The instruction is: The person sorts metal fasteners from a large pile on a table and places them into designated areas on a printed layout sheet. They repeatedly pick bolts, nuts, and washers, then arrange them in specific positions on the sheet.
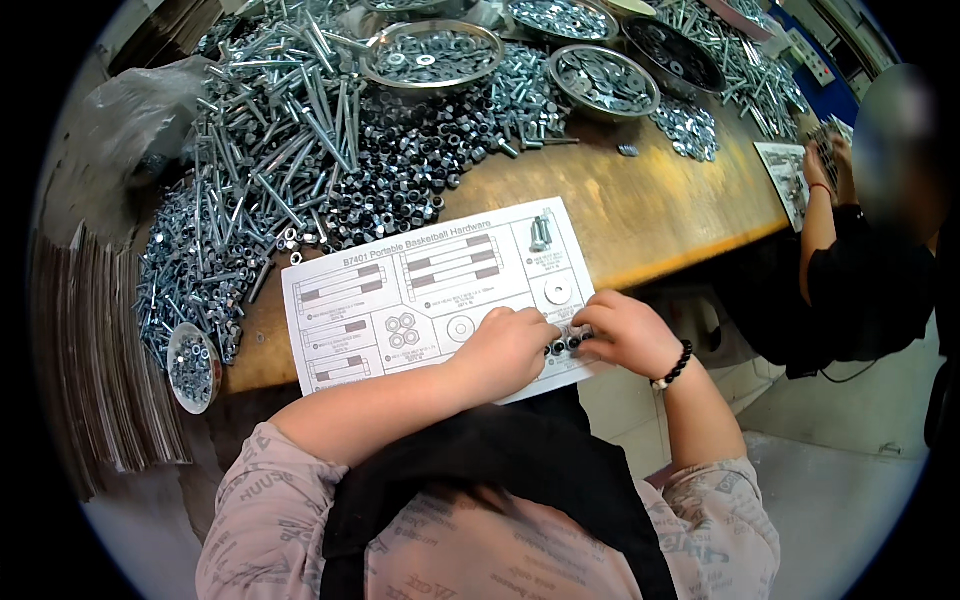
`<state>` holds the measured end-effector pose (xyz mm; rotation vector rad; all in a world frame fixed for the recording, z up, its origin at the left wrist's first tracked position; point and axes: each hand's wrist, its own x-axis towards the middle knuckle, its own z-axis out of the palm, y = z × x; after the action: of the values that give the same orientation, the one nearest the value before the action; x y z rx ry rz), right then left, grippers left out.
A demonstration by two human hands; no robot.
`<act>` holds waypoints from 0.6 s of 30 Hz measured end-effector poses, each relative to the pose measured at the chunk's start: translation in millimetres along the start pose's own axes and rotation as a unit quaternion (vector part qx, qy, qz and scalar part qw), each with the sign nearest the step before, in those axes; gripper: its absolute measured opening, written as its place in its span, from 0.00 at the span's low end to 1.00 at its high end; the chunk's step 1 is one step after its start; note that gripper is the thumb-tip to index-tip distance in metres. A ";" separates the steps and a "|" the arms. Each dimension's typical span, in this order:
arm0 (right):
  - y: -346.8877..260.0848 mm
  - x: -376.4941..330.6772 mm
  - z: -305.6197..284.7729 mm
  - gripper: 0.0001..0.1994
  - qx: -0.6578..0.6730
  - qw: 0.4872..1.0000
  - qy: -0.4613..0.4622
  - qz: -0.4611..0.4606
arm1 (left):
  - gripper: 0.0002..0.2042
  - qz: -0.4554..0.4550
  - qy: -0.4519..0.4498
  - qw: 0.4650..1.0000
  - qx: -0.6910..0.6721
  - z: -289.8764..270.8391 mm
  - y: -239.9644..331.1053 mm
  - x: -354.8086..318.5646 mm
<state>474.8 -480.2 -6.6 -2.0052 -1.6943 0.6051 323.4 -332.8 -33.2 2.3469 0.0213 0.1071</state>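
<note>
A short row of dark nuts (pixel 567 341), running left-right, is pinched between left hand (pixel 507 352) and right hand (pixel 625 332), on the printed sheet (pixel 400 300) beneath.

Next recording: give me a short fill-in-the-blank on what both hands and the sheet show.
Both hands rest on a white ____ sheet.
Between the fingers lies a row of small dark ____.
The right wrist wears a black ____ bracelet.
Loose bolts are piled toward the sheet's ____ side.

Missing: paper; nuts; beaded; left
</note>
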 end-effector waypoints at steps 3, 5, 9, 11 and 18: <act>-2.2 20.7 -18.8 0.13 -0.016 0.999 0.041 0.009 | 0.11 0.000 0.038 0.999 0.007 -18.1 -8.9 5.5; 2.0 48.1 -23.2 0.11 -0.020 0.997 0.072 0.002 | 0.13 -0.054 0.068 0.996 0.020 -36.1 -27.0 7.8; 27.3 114.4 -13.7 0.10 -0.076 0.987 0.134 -0.037 | 0.15 -0.146 0.151 0.960 0.186 -76.8 -81.1 18.1; 36.2 150.4 -6.5 0.09 -0.102 0.983 0.145 -0.042 | 0.12 -0.158 0.168 0.939 0.255 -92.1 -91.2 20.7; 31.4 231.1 20.4 0.09 -0.164 0.976 0.135 -0.038 | 0.05 -0.173 0.078 0.916 0.354 -77.1 -102.0 54.2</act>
<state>522.8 -255.5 -52.2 -2.1129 -1.7792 0.0199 372.6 -203.8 -48.1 3.0018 0.6526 0.1264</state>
